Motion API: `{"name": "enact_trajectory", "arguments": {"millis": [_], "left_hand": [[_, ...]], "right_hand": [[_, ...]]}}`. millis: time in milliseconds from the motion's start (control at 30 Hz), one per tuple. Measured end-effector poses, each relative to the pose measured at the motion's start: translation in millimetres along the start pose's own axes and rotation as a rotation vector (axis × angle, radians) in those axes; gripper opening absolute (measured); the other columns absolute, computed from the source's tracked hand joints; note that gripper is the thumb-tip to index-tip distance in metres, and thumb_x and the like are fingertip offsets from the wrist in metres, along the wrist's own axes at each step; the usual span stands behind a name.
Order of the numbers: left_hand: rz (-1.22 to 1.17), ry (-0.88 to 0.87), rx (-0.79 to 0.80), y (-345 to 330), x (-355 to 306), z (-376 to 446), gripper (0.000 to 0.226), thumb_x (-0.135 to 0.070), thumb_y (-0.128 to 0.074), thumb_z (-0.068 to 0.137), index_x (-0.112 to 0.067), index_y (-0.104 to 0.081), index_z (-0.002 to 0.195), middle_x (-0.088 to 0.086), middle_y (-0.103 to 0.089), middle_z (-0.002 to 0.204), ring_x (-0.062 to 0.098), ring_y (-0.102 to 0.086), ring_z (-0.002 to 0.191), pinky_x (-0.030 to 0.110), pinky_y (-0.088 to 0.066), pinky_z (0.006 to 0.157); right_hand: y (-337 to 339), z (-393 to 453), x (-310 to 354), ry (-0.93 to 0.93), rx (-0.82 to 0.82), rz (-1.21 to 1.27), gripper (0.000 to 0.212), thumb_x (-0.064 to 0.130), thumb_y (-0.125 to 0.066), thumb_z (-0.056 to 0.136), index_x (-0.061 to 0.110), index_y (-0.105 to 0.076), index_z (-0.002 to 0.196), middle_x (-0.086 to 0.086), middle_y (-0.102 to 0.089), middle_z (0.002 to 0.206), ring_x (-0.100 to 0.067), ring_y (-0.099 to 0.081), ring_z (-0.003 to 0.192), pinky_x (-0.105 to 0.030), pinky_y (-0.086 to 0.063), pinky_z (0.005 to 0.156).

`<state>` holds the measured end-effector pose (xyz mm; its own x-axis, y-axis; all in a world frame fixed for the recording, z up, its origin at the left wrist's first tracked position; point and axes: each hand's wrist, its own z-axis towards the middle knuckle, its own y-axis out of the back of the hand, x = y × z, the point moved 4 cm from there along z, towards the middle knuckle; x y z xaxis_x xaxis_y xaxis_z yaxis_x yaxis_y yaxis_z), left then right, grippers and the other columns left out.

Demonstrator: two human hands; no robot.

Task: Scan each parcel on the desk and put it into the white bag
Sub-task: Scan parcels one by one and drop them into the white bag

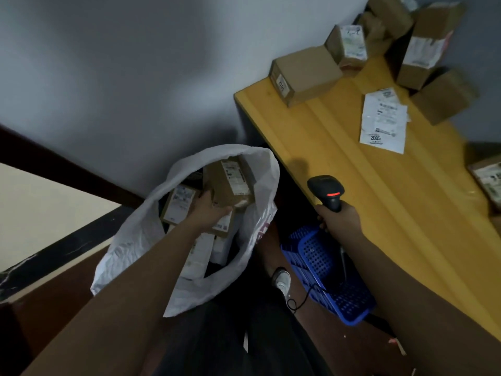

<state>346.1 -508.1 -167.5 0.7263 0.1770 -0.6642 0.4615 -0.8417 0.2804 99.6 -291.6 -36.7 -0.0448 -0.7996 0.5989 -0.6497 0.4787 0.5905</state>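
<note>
A white bag stands open on the floor left of the yellow desk. My left hand reaches into its mouth and holds a brown cardboard parcel with a white label, just above other parcels inside. My right hand grips a black barcode scanner with a red light, held over the desk's near edge. On the desk lie a flat white mailer and several brown boxes, one at the far left corner.
More boxes are stacked at the desk's back right, and one shows at the right edge. A blue plastic basket sits on the floor under the desk edge, with the scanner's cable beside it. A grey wall runs behind.
</note>
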Motion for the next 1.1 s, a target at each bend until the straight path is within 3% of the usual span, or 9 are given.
{"name": "enact_trajectory", "arguments": {"millis": [67, 133, 233, 400, 600, 733, 900, 1000, 1100], "left_hand": [[0.082, -0.023, 0.000, 0.9, -30.7, -20.9, 0.052, -0.049, -0.058, 0.091, -0.020, -0.048, 0.133, -0.010, -0.049, 0.129, 0.016, -0.051, 0.118, 0.028, -0.042, 0.085], [0.173, -0.097, -0.088, 4.6, -51.5, -28.3, 0.025, -0.034, -0.050, 0.098, -0.015, -0.059, 0.112, -0.003, -0.058, 0.110, 0.020, -0.057, 0.107, 0.028, -0.041, 0.074], [0.214, -0.226, -0.238, 12.6, -98.0, -46.4, 0.026, -0.037, -0.048, 0.098, -0.015, -0.060, 0.091, 0.003, -0.064, 0.092, 0.021, -0.061, 0.088, 0.034, -0.048, 0.074], [0.311, -0.470, -0.263, -11.5, -183.8, -54.8, 0.025, -0.041, -0.045, 0.099, -0.022, -0.053, 0.083, -0.001, -0.060, 0.078, 0.019, -0.058, 0.074, 0.037, -0.047, 0.066], [0.446, -0.575, -0.144, -97.4, -291.2, -35.2, 0.032, -0.040, -0.042, 0.101, -0.015, -0.054, 0.116, 0.003, -0.063, 0.093, 0.024, -0.060, 0.082, 0.043, -0.053, 0.071], [0.427, -0.584, -0.109, -175.5, -339.7, 0.6, 0.028, -0.036, -0.049, 0.098, -0.015, -0.056, 0.115, 0.003, -0.063, 0.093, 0.027, -0.062, 0.089, 0.038, -0.052, 0.077], [0.577, -0.563, -0.035, -268.6, -365.1, 71.2, 0.032, -0.027, -0.051, 0.096, -0.006, -0.055, 0.120, 0.015, -0.062, 0.115, 0.034, -0.058, 0.108, 0.039, -0.048, 0.087], [0.833, -0.529, 0.023, -307.9, -370.9, 115.7, 0.049, -0.030, -0.049, 0.097, -0.003, -0.042, 0.137, 0.017, -0.048, 0.137, 0.034, -0.045, 0.128, 0.041, -0.041, 0.100], [0.988, -0.555, 0.033, -329.7, -372.2, 148.7, 0.064, -0.031, -0.046, 0.097, -0.006, -0.019, 0.151, 0.015, -0.015, 0.159, 0.031, -0.011, 0.147, 0.044, -0.021, 0.117]], "right_hand": [[1.7, 1.4, 5.5, 0.001, -0.006, 0.024, 0.015, 0.016, -0.066, 0.089, 0.005, -0.061, 0.080, -0.010, -0.063, 0.069, -0.018, -0.056, 0.054, -0.029, -0.044, 0.054], [4.6, 1.8, 10.1, 0.002, -0.011, 0.046, 0.014, 0.015, -0.065, 0.089, 0.005, -0.060, 0.080, -0.010, -0.062, 0.069, -0.018, -0.054, 0.053, -0.028, -0.042, 0.053], [13.4, 3.4, 13.5, 0.009, -0.030, 0.077, 0.014, 0.015, -0.064, 0.090, 0.002, -0.060, 0.088, -0.013, -0.062, 0.073, -0.019, -0.054, 0.055, -0.031, -0.043, 0.055], [48.5, 8.4, 10.4, 0.010, -0.061, 0.154, 0.010, 0.016, -0.063, 0.093, 0.006, -0.061, 0.092, -0.010, -0.063, 0.080, -0.022, -0.057, 0.062, -0.034, -0.046, 0.059], [135.3, 31.8, -7.6, -0.019, -0.184, 0.202, 0.012, 0.015, -0.063, 0.091, 0.011, -0.059, 0.081, -0.015, -0.064, 0.081, -0.021, -0.057, 0.059, -0.030, -0.044, 0.056], [197.5, 57.2, -27.6, -0.049, -0.260, 0.249, 0.009, 0.016, -0.062, 0.090, 0.011, -0.060, 0.083, -0.013, -0.065, 0.081, -0.019, -0.058, 0.059, -0.028, -0.045, 0.054], [248.6, 94.1, -65.7, -0.107, -0.288, 0.279, 0.011, 0.018, -0.063, 0.090, 0.014, -0.060, 0.081, -0.015, -0.068, 0.084, -0.020, -0.059, 0.059, -0.030, -0.047, 0.056], [260.3, 112.5, -90.5, -0.143, -0.275, 0.328, 0.010, 0.019, -0.063, 0.090, 0.015, -0.060, 0.082, -0.011, -0.067, 0.081, -0.017, -0.058, 0.058, -0.025, -0.044, 0.053], [259.7, 126.8, -112.9, -0.155, -0.241, 0.331, 0.010, 0.019, -0.064, 0.090, 0.015, -0.061, 0.081, -0.008, -0.066, 0.077, -0.015, -0.058, 0.056, -0.026, -0.045, 0.054]]}}
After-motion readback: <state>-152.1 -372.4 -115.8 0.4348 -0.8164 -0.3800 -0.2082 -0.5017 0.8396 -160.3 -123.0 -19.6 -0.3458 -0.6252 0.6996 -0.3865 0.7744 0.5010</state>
